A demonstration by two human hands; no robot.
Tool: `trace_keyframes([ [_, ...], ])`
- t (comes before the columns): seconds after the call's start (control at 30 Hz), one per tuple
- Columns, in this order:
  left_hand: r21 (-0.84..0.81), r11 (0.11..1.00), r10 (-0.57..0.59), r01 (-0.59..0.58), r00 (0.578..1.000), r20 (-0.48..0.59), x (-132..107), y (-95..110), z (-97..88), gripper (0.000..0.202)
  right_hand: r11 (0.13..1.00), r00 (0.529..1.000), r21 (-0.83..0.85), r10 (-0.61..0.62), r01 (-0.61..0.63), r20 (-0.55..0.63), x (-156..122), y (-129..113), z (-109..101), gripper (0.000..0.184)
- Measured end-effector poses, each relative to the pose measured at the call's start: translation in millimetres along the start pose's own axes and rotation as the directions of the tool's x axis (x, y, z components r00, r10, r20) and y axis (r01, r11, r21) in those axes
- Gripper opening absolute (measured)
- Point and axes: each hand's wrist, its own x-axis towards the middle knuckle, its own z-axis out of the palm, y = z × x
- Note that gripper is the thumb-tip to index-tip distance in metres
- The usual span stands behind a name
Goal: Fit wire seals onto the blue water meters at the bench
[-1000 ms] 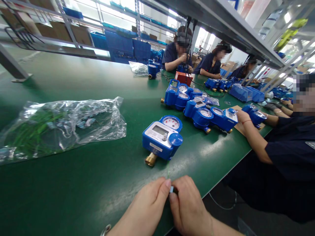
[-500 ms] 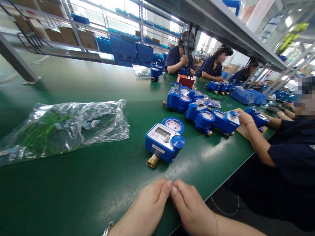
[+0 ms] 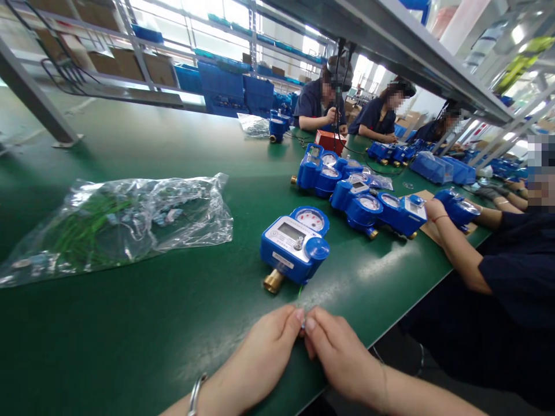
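Observation:
A blue water meter [image 3: 282, 263] with a display, a round dial and a brass threaded end lies on the green table in front of me. From its near lower edge a thin green wire [image 3: 300, 293] runs down to my fingertips. My left hand [image 3: 262, 355] is closed, thumb and forefinger pinching the wire seal at the wire's end. Closed too, my right hand [image 3: 342, 355] pinches the same spot from the other side. Only a tiny pale bit of the seal shows between the fingertips; the fingers hide the rest.
To the left lies a clear plastic bag [image 3: 191, 225] of green wire seals with pale blue tags. Several more blue water meters [image 3: 368, 211] stand behind mine. At right, a co-worker's hand [image 3: 435, 209] touches one on cardboard. A red box [image 3: 330, 141] stands farther back.
Both hands have moved slightly up towards the meter, and less green wire shows between it and my fingers. The fingertips have parted a little, showing a pale bit. The view has shifted slightly.

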Motion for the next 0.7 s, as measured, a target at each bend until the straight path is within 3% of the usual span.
trace_keyframes([
  [0.07,-0.013,1.0,-0.008,0.008,1.0,0.0,1.3,2.0,-0.5,0.038,0.921,0.959,-0.333,-0.255,0.203,-0.123,-1.8,6.6,-3.0,0.023],
  [0.13,-0.009,1.0,-0.03,0.03,1.0,-0.001,2.1,4.2,0.1,0.038,0.835,0.917,-0.46,-0.386,0.302,-0.098,-1.2,12.6,-6.1,0.021],
  [0.23,-0.014,0.999,-0.03,0.03,1.0,0.007,2.4,5.6,0.7,0.035,0.916,0.949,-0.28,-0.311,0.286,-0.048,3.7,11.8,-7.6,0.025],
  [0.33,-0.004,1.0,-0.006,0.006,1.0,-0.001,2.7,4.9,-1.7,0.034,0.979,0.986,-0.123,-0.165,0.164,-0.005,7.2,3.9,-5.0,0.034],
  [0.43,-0.023,1.0,-0.009,0.009,1.0,-0.004,3.9,4.0,-5.4,0.035,0.955,0.982,-0.252,-0.177,0.156,-0.064,5.4,3.6,-2.9,0.027],
  [0.5,-0.05,0.998,-0.028,0.027,1.0,-0.008,4.7,4.4,-6.3,0.036,0.851,0.937,-0.465,-0.33,0.243,-0.114,3.7,9.0,-3.5,0.02],
  [0.57,-0.059,0.997,-0.04,0.04,0.999,-0.011,5.4,5.1,-5.3,0.036,0.763,0.892,-0.561,-0.442,0.322,-0.089,4.3,14.2,-5.3,0.018],
  [0.63,-0.061,0.997,-0.043,0.043,0.999,-0.006,5.9,5.4,-3.6,0.035,0.863,0.926,-0.403,-0.367,0.305,-0.085,7.7,15.1,-7.2,0.018],
  [0.7,-0.056,0.998,-0.032,0.032,0.999,-0.008,6.3,4.9,-2.5,0.034,0.974,0.979,-0.134,-0.191,0.18,-0.074,11.8,10.9,-8.3,0.02],
])
